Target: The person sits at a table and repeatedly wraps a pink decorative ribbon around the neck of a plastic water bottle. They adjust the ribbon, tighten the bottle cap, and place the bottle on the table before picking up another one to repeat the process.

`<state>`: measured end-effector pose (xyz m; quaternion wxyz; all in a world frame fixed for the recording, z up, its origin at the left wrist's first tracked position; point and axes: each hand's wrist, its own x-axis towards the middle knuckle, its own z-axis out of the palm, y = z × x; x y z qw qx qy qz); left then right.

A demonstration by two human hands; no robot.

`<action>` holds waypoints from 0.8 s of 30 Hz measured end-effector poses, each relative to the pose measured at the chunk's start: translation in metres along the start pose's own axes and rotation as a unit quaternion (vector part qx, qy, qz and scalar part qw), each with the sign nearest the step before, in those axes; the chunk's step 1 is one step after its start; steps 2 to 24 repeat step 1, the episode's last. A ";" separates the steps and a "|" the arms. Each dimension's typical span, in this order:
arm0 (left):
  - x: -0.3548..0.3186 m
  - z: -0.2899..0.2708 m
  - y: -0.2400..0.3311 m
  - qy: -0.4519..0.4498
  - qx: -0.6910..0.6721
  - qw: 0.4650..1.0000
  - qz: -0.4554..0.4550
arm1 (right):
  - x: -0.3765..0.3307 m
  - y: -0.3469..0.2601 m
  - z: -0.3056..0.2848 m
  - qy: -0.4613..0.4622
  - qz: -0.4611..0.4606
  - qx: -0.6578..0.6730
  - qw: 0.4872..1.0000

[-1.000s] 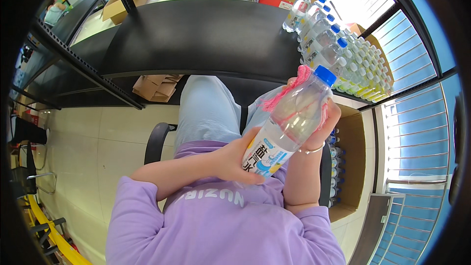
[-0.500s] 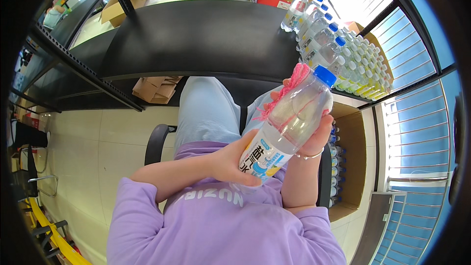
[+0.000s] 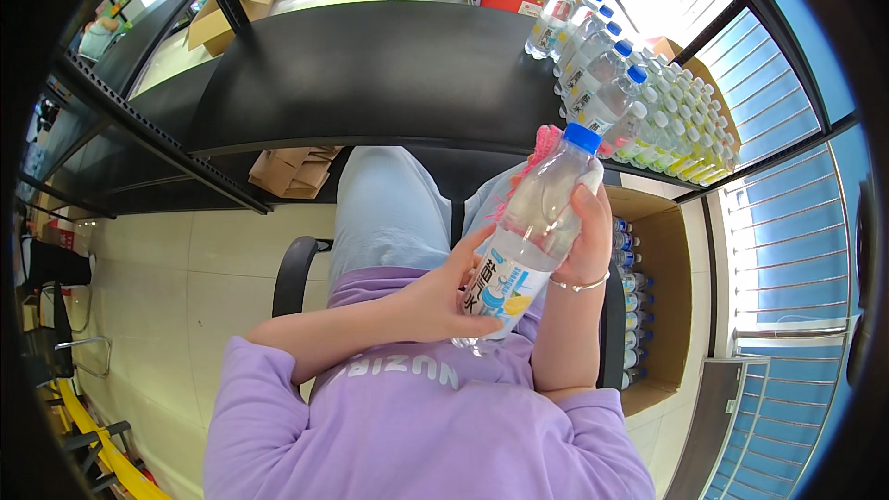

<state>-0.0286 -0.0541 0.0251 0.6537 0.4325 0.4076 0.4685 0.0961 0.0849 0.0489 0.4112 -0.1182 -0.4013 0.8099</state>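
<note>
Tilted in front of my chest is a clear plastic bottle [image 3: 546,199] with a blue cap and a white printed label. My left hand [image 3: 444,301] wraps round its lower part, over the label. A pink fringed cloth [image 3: 546,142] lies against the far side of the bottle's upper part. My right hand [image 3: 588,245] is closed on the cloth and presses it to the bottle just below the neck, thumb on the near side. Most of the cloth, and several fingers of the right hand, are hidden behind the bottle.
A black table [image 3: 389,65] stands ahead of my knees. Blue-capped bottles [image 3: 607,69] stand on its right end beside rows of white-capped bottles [image 3: 681,116]. An open cardboard box [image 3: 667,306] with more bottles sits at my right. Folded cardboard [image 3: 292,169] lies under the table.
The bottle has shifted slightly left and turned more upright, with more of its label facing me. My right thumb now lies higher along its side, and less pink cloth shows.
</note>
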 end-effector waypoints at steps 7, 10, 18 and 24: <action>0.000 0.001 0.002 0.004 -0.002 1.000 0.005 | 0.000 -0.001 0.002 0.006 -0.009 -0.023 1.000; 0.000 0.001 0.002 0.004 -0.002 1.000 0.005 | 0.000 -0.001 0.002 0.006 -0.009 -0.023 1.000; 0.000 0.001 0.002 0.004 -0.002 1.000 0.005 | 0.000 -0.001 0.002 0.006 -0.009 -0.023 1.000; 0.000 0.001 0.002 0.004 -0.002 1.000 0.005 | 0.000 -0.001 0.002 0.006 -0.009 -0.023 1.000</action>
